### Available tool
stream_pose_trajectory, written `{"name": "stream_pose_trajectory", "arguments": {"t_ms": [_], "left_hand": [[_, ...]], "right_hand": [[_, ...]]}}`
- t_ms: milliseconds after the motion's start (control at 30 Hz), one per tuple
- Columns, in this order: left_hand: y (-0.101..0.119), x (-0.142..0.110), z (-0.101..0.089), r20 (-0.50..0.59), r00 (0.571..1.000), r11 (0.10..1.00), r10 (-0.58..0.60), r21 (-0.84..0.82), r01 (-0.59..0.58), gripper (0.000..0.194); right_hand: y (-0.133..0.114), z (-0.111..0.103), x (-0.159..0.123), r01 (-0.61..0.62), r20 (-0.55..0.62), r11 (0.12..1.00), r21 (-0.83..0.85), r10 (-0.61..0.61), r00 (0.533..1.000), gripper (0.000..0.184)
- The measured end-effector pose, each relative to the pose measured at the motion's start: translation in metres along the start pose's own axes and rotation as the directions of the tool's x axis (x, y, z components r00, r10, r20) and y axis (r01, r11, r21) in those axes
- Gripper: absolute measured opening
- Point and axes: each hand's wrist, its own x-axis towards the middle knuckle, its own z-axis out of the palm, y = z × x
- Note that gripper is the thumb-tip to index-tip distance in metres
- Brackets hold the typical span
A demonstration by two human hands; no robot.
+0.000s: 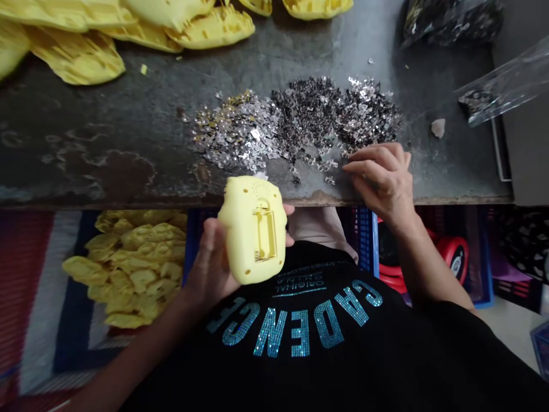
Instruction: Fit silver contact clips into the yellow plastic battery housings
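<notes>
My left hand is wrapped round a pale yellow plastic toy housing, held upright in front of the table edge. Its back faces me and shows an uncovered battery compartment, with metal springs at the lower end and small holes near the corners. My right hand rests at the table's front, thumb and fingers pinched together beside the small metal battery contacts. What lies between those fingertips is too small to make out. The contacts form a flat silvery pile, a darker pile and a shiny pile.
Yellow shells lie at the table's back left. More yellow parts sit below on the left. A blue crate with red wheel-like parts stands below right. Plastic bags of metal pieces are at the right.
</notes>
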Motion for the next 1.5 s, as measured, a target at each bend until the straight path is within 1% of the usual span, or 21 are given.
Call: {"name": "stream_pose_trajectory", "arguments": {"t_ms": [67,133,233,300,433,567,633,733,767,833,933,1033,1100,1167,1267,1367,1500], "left_hand": [[0.0,0.003,0.004,0.002,1.0,1.0,0.011,0.016,-0.011,0.079],[-0.001,0.004,0.007,-0.036,0.999,0.999,0.023,0.027,-0.022,0.08],[-0.005,0.004,0.008,-0.084,0.995,0.998,0.057,0.025,-0.055,0.088],[-0.008,0.004,0.006,-0.085,0.994,0.997,0.07,0.019,-0.068,0.09],[-0.005,0.003,0.007,-0.04,0.998,0.999,0.05,0.004,-0.05,0.074],[0.001,0.002,0.009,0.001,0.999,0.999,0.032,-0.027,-0.032,0.071],[0.001,0.002,0.007,0.001,1.0,0.999,0.031,-0.033,-0.031,0.072],[-0.002,0.002,0.004,-0.006,0.999,0.998,0.045,-0.034,-0.045,0.073],[-0.003,0.002,0.003,-0.013,0.998,0.998,0.056,-0.035,-0.056,0.073],[-0.004,0.002,0.003,-0.033,0.996,0.996,0.08,-0.037,-0.081,0.074],[-0.003,0.001,0.006,-0.063,0.995,0.997,0.072,-0.017,-0.073,0.078],[-0.003,0.0,0.006,-0.083,0.993,0.997,0.079,-0.008,-0.08,0.081],[-0.004,0.0,0.005,-0.09,0.992,0.996,0.087,-0.017,-0.089,0.083],[-0.004,0.0,0.004,-0.093,0.993,0.997,0.076,-0.018,-0.078,0.085],[-0.004,0.003,0.005,-0.061,0.996,0.998,0.057,-0.012,-0.058,0.086],[-0.004,0.007,0.01,-0.031,0.999,0.999,0.027,-0.036,-0.028,0.083],[-0.003,0.01,0.018,0.03,0.999,0.995,-0.017,-0.101,0.02,0.079]], "right_hand": [[-0.004,0.001,-0.003,-0.026,-0.026,1.0,0.006,0.027,0.999,0.01],[-0.01,0.004,-0.005,-0.052,-0.019,0.999,0.005,0.052,0.998,0.01],[-0.016,0.006,-0.005,-0.1,0.016,0.995,0.01,0.1,0.995,0.015],[-0.018,0.008,-0.005,-0.12,0.062,0.993,0.009,0.119,0.991,0.016],[-0.023,0.014,0.001,-0.111,0.137,0.992,-0.063,0.119,0.983,0.018],[-0.02,0.018,0.006,-0.075,0.167,0.991,-0.112,0.093,0.982,0.02],[-0.014,0.015,0.006,-0.082,0.157,0.989,-0.122,0.101,0.982,0.018],[-0.009,0.007,0.007,-0.124,0.084,0.984,-0.129,0.135,0.987,0.017],[-0.009,0.006,0.008,-0.124,0.067,0.985,-0.121,0.133,0.989,0.018],[-0.013,0.007,0.011,-0.094,0.079,0.991,-0.092,0.102,0.992,0.02],[-0.02,0.017,0.02,-0.047,0.136,0.996,-0.069,0.057,0.989,0.02],[-0.021,0.027,0.029,-0.045,0.147,0.996,-0.075,0.055,0.988,0.019],[-0.02,0.028,0.031,-0.046,0.161,0.997,-0.058,0.054,0.985,0.018],[-0.02,0.023,0.029,-0.04,0.174,0.999,-0.022,0.043,0.984,0.019],[-0.021,0.015,0.021,-0.034,0.192,0.999,0.024,0.029,0.981,0.021],[-0.023,0.012,0.013,-0.05,0.197,0.998,0.043,0.041,0.98,0.019],[-0.03,0.01,0.013,-0.024,0.123,0.992,0.12,0.009,0.992,0.018]]}}
